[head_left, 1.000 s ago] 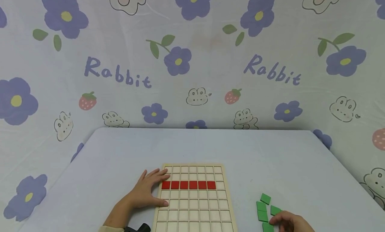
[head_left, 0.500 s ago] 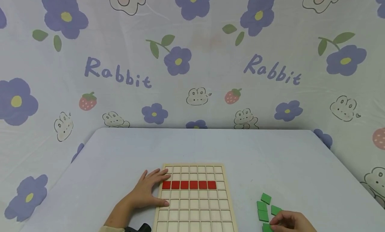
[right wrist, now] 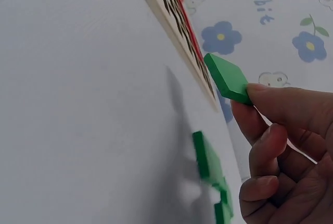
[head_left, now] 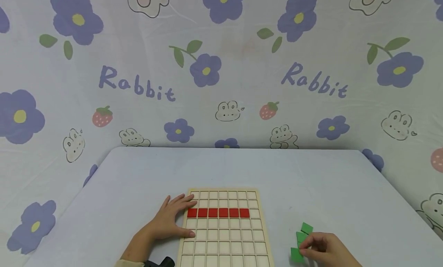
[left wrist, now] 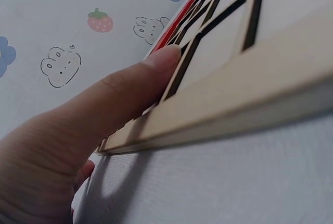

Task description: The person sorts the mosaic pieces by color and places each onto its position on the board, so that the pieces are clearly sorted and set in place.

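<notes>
My right hand (head_left: 325, 249) pinches a green square tile (head_left: 296, 255) between thumb and forefinger. In the right wrist view that tile (right wrist: 227, 78) is lifted above the table, its other fingers curled behind it. More green tiles (head_left: 307, 228) lie close by, partly covered by the hand. My left hand (head_left: 169, 219) rests on the left edge of a wooden grid board (head_left: 225, 236), fingers spread, with the thumb (left wrist: 130, 86) lying on its frame. A row of red tiles (head_left: 223, 213) fills most of the board's third line; the other visible cells hold no tiles.
The white table (head_left: 235, 167) reaches back to a cloth backdrop (head_left: 242, 86) printed with flowers and rabbits. Near the left forearm a black object (head_left: 165, 262) shows at the bottom edge. White tabletop lies between the board and the green tiles.
My right hand has picked up a green tile and moved slightly left and up with it. The left hand stays in place on the board.
</notes>
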### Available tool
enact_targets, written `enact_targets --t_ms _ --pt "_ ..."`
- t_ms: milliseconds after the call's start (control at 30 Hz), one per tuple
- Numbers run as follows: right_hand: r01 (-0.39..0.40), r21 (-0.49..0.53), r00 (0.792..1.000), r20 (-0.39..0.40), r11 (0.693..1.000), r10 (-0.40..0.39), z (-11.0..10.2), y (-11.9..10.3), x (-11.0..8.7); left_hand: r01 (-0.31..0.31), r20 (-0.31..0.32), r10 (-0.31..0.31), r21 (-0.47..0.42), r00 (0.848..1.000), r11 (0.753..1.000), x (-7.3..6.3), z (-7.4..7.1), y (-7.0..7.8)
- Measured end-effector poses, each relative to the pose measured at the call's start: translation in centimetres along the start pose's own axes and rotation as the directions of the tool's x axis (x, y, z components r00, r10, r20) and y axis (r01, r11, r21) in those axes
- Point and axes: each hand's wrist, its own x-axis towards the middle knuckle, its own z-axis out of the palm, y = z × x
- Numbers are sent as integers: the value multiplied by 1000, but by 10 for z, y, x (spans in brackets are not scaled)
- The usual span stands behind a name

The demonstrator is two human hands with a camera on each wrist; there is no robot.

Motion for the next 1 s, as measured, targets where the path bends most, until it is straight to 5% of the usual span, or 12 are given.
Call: enact_targets --t_ms 167,467,1000 --pt "59 -21 998 5 998 -59 4 -16 12 1 6 -1 -4 1000 1000 0 -1 2" --pt "-11 -94 999 -43 995 7 16 -38 34 3 10 -3 1 1000 1000 0 0 0" --pt "101 -59 994 -31 993 -103 36 -56 62 -5 3 5 -7 1000 1000 -1 -2 2"
